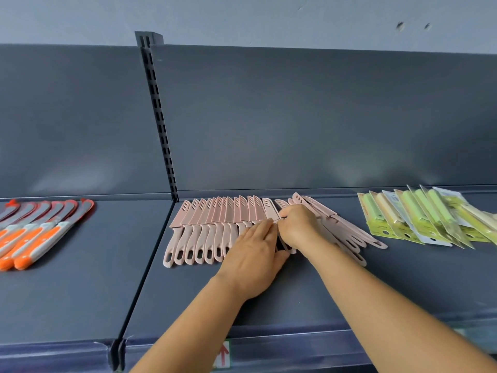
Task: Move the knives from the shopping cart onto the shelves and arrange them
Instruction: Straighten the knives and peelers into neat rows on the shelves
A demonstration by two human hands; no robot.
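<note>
Scene: A person's two bare hands work over a dark grey metal shelf (309, 289) holding a row of pale pink plastic knives with slotted blade sheaths (215, 224).
Step in hand: Arranging, by the look of it; the shopping cart is out of view, and the pink knives already lie on the shelf.
Tidy part: Left of the hands, the pink knives sit side by side, sheaths toward the back panel, looped handles toward the front edge.
Loose part: Right of the hands, a slanted, overlapping pile of the same pink knives (347, 232) waits to be squared up.
Left hand: The left hand (252, 259) lies flat with straight fingers pressing on the handles at the end of the neat row.
Right hand: The right hand (297, 224), fingers curled, pinches one pink knife at the gap between row and pile.
Next move: Probably setting that knife parallel against the row's last one, then drawing the next from the pile.
Neighbours: Orange-and-grey handled knives (40, 232) lie on the adjoining shelf section to the left; green and cream knives on yellow-green backing cards (419, 219) lie well to the right.
Writing: Card print is too small to read; a red arrow mark (222, 354) shows on the shelf's front edge.
</note>
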